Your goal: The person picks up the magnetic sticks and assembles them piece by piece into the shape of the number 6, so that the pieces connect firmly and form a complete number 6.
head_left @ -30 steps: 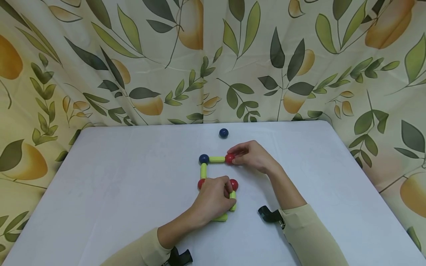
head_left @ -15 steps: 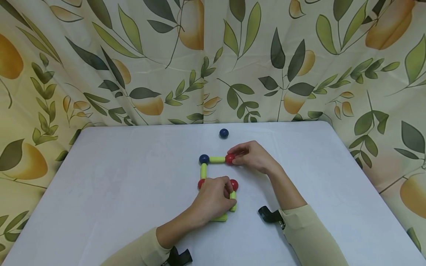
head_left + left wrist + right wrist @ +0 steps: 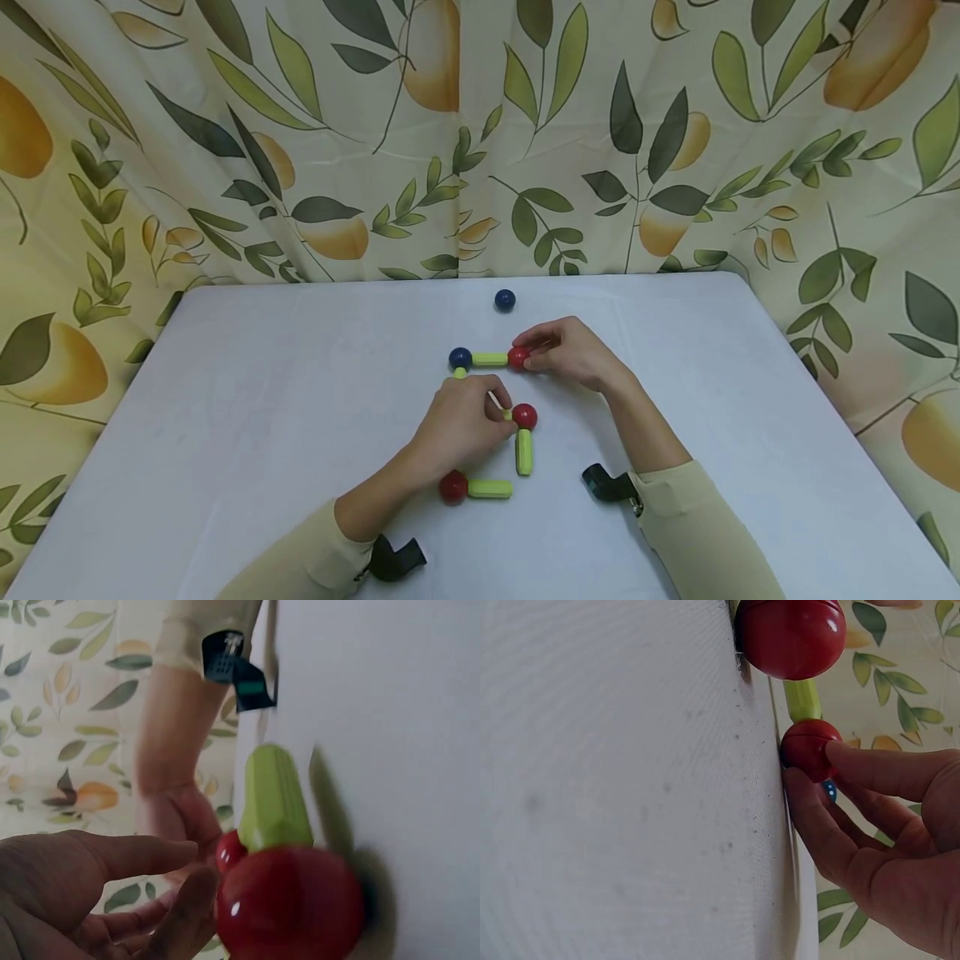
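My right hand (image 3: 570, 354) pinches a red ball (image 3: 810, 750) between thumb and fingertips. A green stick (image 3: 490, 359) runs from this ball left to a dark blue ball (image 3: 461, 358). My left hand (image 3: 461, 421) pinches the end of another green stick (image 3: 507, 414) beside a second red ball (image 3: 525, 417); the hand covers the rest of that stick. From the second ball, a green stick (image 3: 524, 452) points toward me. Nearest me lie another red ball (image 3: 453, 487) and its green stick (image 3: 490, 489), large in the left wrist view, where my left fingers appear beside them.
A loose dark blue ball (image 3: 505, 301) sits near the back edge of the white table (image 3: 300, 400). Behind hangs a leaf-patterned curtain (image 3: 525, 150). Each wrist wears a black camera (image 3: 607, 483).
My left hand has moved back and slightly left, off the stick that points toward me. The nearest red ball has come into view. My right hand stays on its red ball.
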`<state>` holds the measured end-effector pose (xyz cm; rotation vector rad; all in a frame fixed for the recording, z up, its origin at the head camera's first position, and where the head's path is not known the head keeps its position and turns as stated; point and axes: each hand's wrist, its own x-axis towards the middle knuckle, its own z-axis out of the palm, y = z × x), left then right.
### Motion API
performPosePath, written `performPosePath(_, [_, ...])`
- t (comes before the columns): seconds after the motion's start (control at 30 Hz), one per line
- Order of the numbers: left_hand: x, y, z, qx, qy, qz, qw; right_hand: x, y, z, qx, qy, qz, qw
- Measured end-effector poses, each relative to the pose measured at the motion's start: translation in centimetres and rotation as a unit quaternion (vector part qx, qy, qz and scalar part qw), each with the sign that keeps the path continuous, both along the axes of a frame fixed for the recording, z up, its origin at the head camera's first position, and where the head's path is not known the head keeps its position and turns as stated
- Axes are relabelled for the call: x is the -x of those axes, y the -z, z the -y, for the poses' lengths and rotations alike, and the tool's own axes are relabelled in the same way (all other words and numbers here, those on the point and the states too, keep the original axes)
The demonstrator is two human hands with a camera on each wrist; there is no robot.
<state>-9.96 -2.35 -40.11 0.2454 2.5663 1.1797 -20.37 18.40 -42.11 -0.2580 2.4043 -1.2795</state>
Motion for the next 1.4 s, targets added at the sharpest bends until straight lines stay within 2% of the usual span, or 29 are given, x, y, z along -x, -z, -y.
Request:
performPosePath(0.2, [1.5, -0.7, 1.5, -0.016, -0.011, -0.013, 0.9997, 0.1, 0.0, 0.0, -0.003, -0.001, 0.001, 1.0000])
performPosePath(0.3, [2.5, -0.8, 2.2, -0.028, -0.019, -0.033, 0.9989, 0.1, 0.0, 0.0, -0.007, 0.004, 0.003, 1.0000])
performPosePath(0.47, [4.4, 0.0, 3.8, -0.042, -0.041, -0.070, 0.9959, 0.1, -0.1, -0.1, -0.006, 0.007, 0.006, 0.9999])
performPosePath(0.7, [6.5, 1.3, 5.7, -0.066, -0.058, -0.088, 0.9922, 0.1, 0.0, 0.0, -0.012, 0.008, 0.009, 0.9999])
performPosePath(0.9, [7.5, 2.3, 6.8, -0.075, -0.036, -0.099, 0.9916, 0.1, -0.2, 0.1, -0.015, 0.010, 0.010, 0.9998])
performPosePath(1.23, [8.3, 3.2, 7.6, -0.062, -0.004, -0.080, 0.9948, 0.0, 0.0, 0.1, -0.009, 0.005, 0.007, 0.9999])
performPosePath(1.4, [8.7, 3.5, 7.7, -0.044, 0.028, -0.066, 0.9964, 0.0, 0.0, 0.2, -0.006, 0.004, 0.005, 1.0000])
